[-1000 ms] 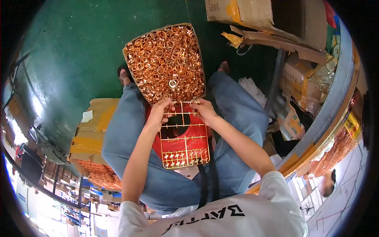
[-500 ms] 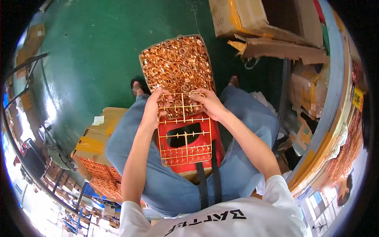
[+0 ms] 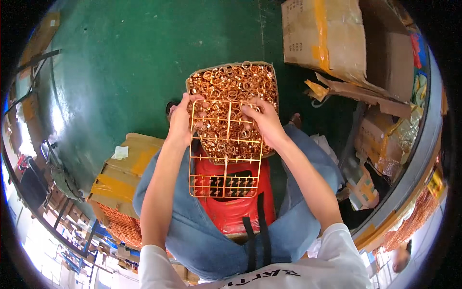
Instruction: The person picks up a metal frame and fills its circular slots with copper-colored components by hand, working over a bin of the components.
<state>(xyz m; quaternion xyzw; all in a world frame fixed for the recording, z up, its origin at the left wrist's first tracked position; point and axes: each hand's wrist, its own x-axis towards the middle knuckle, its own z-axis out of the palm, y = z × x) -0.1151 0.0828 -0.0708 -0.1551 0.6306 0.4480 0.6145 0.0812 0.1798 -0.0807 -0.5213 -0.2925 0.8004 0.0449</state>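
A thin gold-coloured rectangular sprue frame [image 3: 226, 158] hangs between my hands, with crossbars and a row of small pegs along its near end. My left hand [image 3: 180, 120] pinches its far left corner. At the far right corner, the thumb and fingers of my right hand [image 3: 265, 123] close on it. Beneath its far half is an open carton full of shiny copper-coloured rings [image 3: 236, 79]. Some fingertips show only through the bars. Under the near end lies a red plastic stool [image 3: 233, 212] with a dark opening, between my knees.
A taped carton [image 3: 122, 176] with stacked orange-copper frames stands left of my leg. Far right, a large open carton [image 3: 301, 36] has a torn flap. Along the right, a grey metal beam [image 3: 404, 188] runs past more cartons. Green floor [image 3: 144, 53] lies ahead.
The view has shifted, so the ring carton sits lower and further right in it. Both hands still hold the sprue frame, which now covers more of the carton and less of the stool.
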